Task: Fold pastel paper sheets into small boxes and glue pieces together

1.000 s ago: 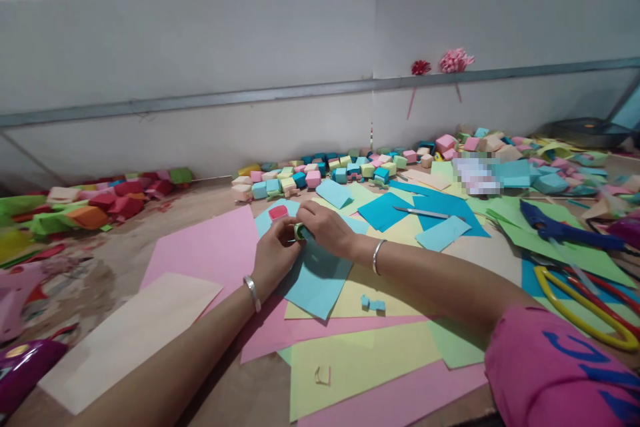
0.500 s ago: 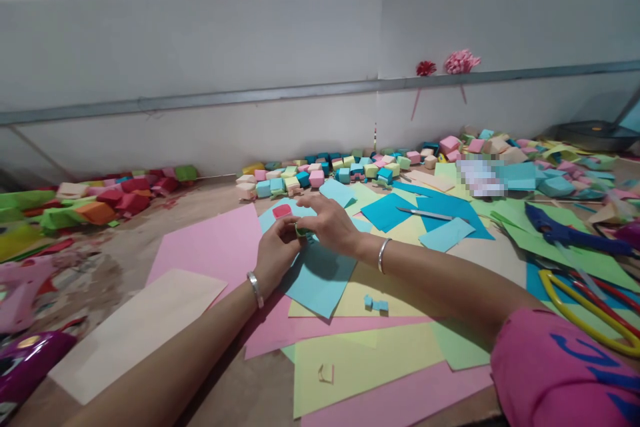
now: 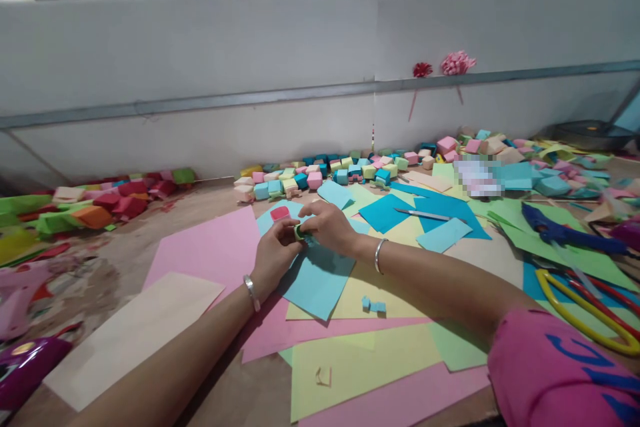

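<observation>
My left hand (image 3: 274, 255) and my right hand (image 3: 327, 227) meet above a light blue sheet (image 3: 320, 287). Between their fingertips is a small green paper piece (image 3: 299, 232) with a pale edge; its exact shape is partly hidden by the fingers. Both hands are closed in a pinch around it. Just behind the left fingers lies a small pink-red tray-like piece (image 3: 280, 213). Small blue folded paper pieces (image 3: 373, 305) rest on a yellow sheet to the right of the hands.
Several small paper cubes (image 3: 315, 180) line the back by the white partition (image 3: 200, 53). A craft knife (image 3: 423, 214) lies on dark blue paper. To the right are a blue glue gun (image 3: 570, 233) and yellow-handled scissors (image 3: 575, 320); a pink glue gun (image 3: 20, 297) is at left.
The fingers have shifted slightly around the green paper piece, and more of its pale edge shows. The whole view has moved a little; the things on the table stay put.
</observation>
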The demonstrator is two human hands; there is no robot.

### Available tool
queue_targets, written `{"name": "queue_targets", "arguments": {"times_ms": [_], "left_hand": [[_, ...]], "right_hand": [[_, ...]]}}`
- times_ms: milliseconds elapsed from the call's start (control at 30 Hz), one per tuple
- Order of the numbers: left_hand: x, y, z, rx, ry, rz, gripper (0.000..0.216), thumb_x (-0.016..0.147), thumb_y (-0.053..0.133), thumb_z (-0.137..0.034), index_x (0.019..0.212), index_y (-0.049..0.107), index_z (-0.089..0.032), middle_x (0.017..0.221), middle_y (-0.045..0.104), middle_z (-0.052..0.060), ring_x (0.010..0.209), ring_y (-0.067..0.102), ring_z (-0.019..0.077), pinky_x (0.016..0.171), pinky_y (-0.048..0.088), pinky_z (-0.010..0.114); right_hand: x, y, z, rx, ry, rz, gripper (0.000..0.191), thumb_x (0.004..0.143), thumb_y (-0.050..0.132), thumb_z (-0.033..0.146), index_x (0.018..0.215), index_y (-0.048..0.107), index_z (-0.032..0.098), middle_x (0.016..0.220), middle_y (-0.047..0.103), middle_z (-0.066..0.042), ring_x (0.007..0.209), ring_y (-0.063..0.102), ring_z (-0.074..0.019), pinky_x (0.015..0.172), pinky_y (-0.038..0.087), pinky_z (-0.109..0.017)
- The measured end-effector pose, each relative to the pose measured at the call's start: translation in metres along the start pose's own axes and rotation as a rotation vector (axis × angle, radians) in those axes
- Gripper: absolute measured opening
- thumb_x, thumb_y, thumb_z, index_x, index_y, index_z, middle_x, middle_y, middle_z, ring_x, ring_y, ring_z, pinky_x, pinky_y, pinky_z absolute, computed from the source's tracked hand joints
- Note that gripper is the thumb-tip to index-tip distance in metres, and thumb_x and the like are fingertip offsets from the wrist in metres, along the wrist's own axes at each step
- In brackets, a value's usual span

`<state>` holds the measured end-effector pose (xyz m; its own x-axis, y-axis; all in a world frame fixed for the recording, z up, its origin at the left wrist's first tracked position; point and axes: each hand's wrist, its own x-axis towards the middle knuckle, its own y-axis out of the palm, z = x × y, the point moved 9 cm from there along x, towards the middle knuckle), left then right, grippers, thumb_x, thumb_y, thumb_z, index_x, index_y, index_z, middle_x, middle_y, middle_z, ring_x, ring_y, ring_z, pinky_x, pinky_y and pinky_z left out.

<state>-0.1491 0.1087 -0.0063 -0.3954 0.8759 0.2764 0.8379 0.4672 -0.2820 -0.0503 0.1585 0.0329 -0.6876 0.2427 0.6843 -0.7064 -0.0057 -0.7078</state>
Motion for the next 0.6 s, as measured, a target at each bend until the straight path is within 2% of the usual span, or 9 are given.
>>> {"name": "queue_targets", "arguments": {"times_ms": [133,267,433,600], "left_hand": [[0.001,0.002,0.000,0.013,0.025,0.024,0.041,0.058,0.069,-0.017,0.098,0.061,-0.016,0.092,0.069,0.005,0.088,0.066,0.0237,0.083,0.051,0.039],[0.000,0.005,-0.004,0.016,0.051,0.050,0.038,0.059,0.067,-0.017,0.097,0.061,-0.016,0.093,0.068,0.005,0.088,0.065,0.0226,0.083,0.051,0.038],[-0.002,0.007,-0.011,0.038,0.080,0.060,0.038,0.060,0.066,-0.016,0.097,0.061,-0.017,0.095,0.067,0.005,0.087,0.066,0.0220,0.082,0.051,0.037],[-0.004,0.008,-0.015,0.067,0.091,0.060,0.035,0.063,0.067,-0.019,0.098,0.061,-0.017,0.095,0.066,0.004,0.087,0.065,0.0219,0.081,0.052,0.037]], "right_hand": [[-0.001,0.003,0.001,0.032,0.021,0.033,0.022,0.084,0.052,0.011,0.078,0.071,0.020,0.094,0.071,-0.002,0.084,0.061,-0.0149,0.074,0.041,-0.026],[-0.002,-0.002,-0.003,-0.017,0.116,0.017,0.016,0.078,0.052,0.010,0.084,0.065,0.017,0.079,0.068,-0.004,0.077,0.059,-0.0175,0.069,0.037,-0.028],[-0.002,-0.007,-0.005,-0.046,0.190,0.017,0.019,0.076,0.050,0.009,0.089,0.060,0.018,0.085,0.068,-0.003,0.079,0.059,-0.0175,0.066,0.034,-0.027],[-0.003,-0.006,-0.010,-0.066,0.247,0.032,0.016,0.078,0.049,0.011,0.086,0.060,0.019,0.079,0.068,-0.003,0.074,0.058,-0.0178,0.065,0.033,-0.029]]}}
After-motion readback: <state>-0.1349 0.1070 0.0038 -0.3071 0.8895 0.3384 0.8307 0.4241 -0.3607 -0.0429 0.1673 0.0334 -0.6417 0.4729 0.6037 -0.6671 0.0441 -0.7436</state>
